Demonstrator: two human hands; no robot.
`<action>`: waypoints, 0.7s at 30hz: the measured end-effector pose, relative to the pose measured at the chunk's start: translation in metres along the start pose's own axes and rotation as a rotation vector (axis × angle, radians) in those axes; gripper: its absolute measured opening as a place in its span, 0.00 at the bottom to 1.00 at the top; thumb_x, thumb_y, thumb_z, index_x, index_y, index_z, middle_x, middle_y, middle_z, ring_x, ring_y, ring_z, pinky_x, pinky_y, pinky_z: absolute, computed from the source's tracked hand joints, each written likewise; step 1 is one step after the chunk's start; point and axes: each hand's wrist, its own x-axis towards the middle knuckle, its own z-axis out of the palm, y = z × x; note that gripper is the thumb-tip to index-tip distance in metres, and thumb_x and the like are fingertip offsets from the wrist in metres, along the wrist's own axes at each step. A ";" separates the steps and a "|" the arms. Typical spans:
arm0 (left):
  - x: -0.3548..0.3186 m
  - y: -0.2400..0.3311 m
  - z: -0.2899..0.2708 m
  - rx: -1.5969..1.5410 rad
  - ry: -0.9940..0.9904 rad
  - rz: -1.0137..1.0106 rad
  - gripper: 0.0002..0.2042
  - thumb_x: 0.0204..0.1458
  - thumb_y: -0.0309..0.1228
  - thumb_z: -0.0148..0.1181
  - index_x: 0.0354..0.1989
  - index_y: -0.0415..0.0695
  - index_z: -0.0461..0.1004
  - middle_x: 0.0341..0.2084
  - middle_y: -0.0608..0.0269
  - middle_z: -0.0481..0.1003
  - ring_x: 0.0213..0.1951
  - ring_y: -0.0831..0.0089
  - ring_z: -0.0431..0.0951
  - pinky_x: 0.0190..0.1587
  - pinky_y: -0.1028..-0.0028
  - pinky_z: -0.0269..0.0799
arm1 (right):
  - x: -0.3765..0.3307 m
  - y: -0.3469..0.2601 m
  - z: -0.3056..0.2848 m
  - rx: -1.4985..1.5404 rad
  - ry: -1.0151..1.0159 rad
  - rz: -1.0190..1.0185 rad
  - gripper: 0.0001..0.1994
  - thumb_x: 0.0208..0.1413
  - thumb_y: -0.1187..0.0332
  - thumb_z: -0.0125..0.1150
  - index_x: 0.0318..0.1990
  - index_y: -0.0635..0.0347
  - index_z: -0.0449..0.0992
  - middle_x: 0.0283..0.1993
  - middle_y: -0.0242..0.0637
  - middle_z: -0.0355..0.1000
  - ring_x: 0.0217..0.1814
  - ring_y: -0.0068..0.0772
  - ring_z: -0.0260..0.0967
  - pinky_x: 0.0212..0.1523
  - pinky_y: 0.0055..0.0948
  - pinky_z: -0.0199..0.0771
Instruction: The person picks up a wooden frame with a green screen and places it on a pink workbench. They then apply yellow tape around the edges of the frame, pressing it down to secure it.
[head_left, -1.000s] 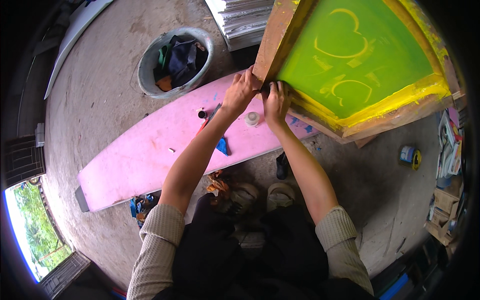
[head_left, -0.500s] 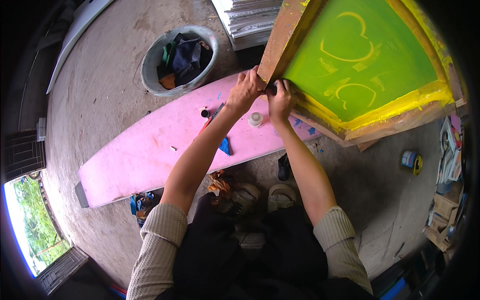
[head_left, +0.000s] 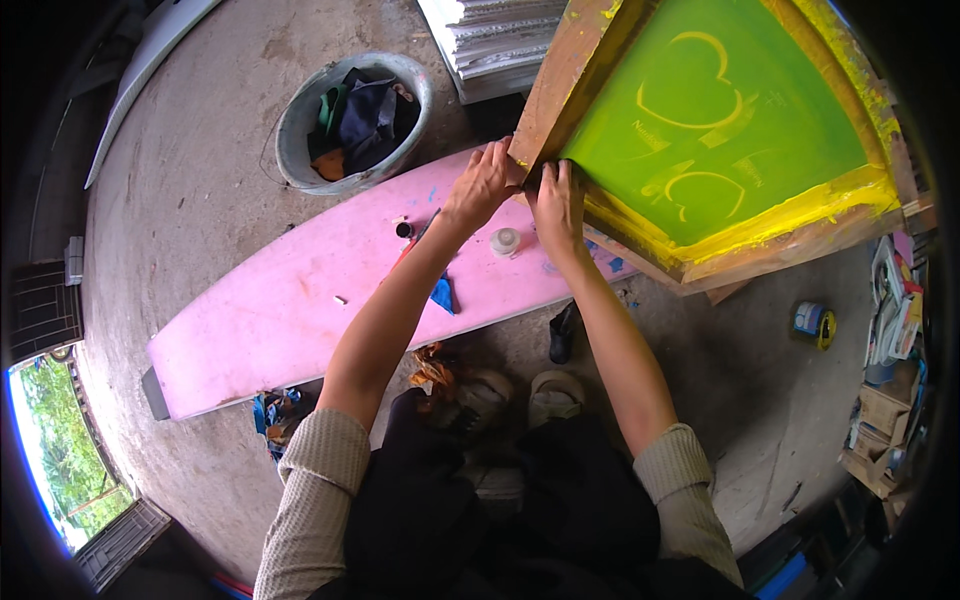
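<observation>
The wooden frame (head_left: 556, 100) is seen over the right end of the pink board (head_left: 265, 300). Its near corner is touched by the left hand (head_left: 480, 187) and the right hand (head_left: 557, 208), fingers curled; full closure cannot be told. Probably stiff, rather heavy, it is best held by wood, not fragile mesh (head_left: 800, 125).

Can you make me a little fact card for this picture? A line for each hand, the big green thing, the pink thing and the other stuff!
Left hand: at the near-left corner of the wooden frame; exact grip unclear
Right hand: beside it, at the same corner; fingertips partly hidden
Green panel: inside the frame, with two heart outlines and yellow edges
Pink board: long, holding a small whitish container and a blue scrap
Floor: grey tub with dark cloths inside
</observation>
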 end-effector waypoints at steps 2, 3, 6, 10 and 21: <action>0.000 0.003 -0.003 -0.005 0.032 0.030 0.35 0.41 0.34 0.64 0.54 0.33 0.52 0.47 0.46 0.60 0.50 0.50 0.64 0.52 0.63 0.63 | 0.003 -0.001 0.000 -0.002 -0.036 0.049 0.12 0.48 0.73 0.52 0.42 0.66 0.70 0.48 0.49 0.64 0.47 0.47 0.65 0.47 0.41 0.65; 0.000 0.004 -0.005 0.002 0.037 0.032 0.35 0.40 0.34 0.64 0.54 0.33 0.52 0.47 0.47 0.60 0.50 0.50 0.64 0.52 0.62 0.64 | 0.004 -0.001 0.000 -0.003 -0.054 0.073 0.11 0.47 0.74 0.51 0.40 0.65 0.71 0.47 0.48 0.65 0.46 0.47 0.65 0.46 0.40 0.65; 0.003 0.007 -0.005 0.030 0.051 0.044 0.35 0.40 0.34 0.64 0.54 0.34 0.52 0.46 0.47 0.60 0.49 0.49 0.65 0.49 0.61 0.66 | 0.008 -0.003 0.003 -0.127 0.009 0.072 0.07 0.47 0.73 0.52 0.34 0.61 0.74 0.43 0.44 0.66 0.44 0.43 0.66 0.44 0.39 0.65; 0.007 0.005 -0.005 0.022 0.020 0.003 0.34 0.40 0.32 0.64 0.54 0.35 0.52 0.44 0.47 0.61 0.47 0.49 0.67 0.47 0.60 0.67 | 0.005 -0.007 0.006 -0.185 0.095 0.027 0.07 0.46 0.70 0.54 0.33 0.57 0.75 0.38 0.40 0.67 0.41 0.42 0.65 0.42 0.39 0.66; 0.011 -0.013 -0.001 -0.067 0.031 0.058 0.35 0.35 0.32 0.67 0.50 0.35 0.53 0.40 0.45 0.61 0.43 0.45 0.68 0.43 0.59 0.68 | 0.001 0.007 0.018 0.082 0.110 -0.018 0.10 0.42 0.64 0.61 0.32 0.56 0.72 0.34 0.37 0.68 0.42 0.45 0.63 0.41 0.40 0.65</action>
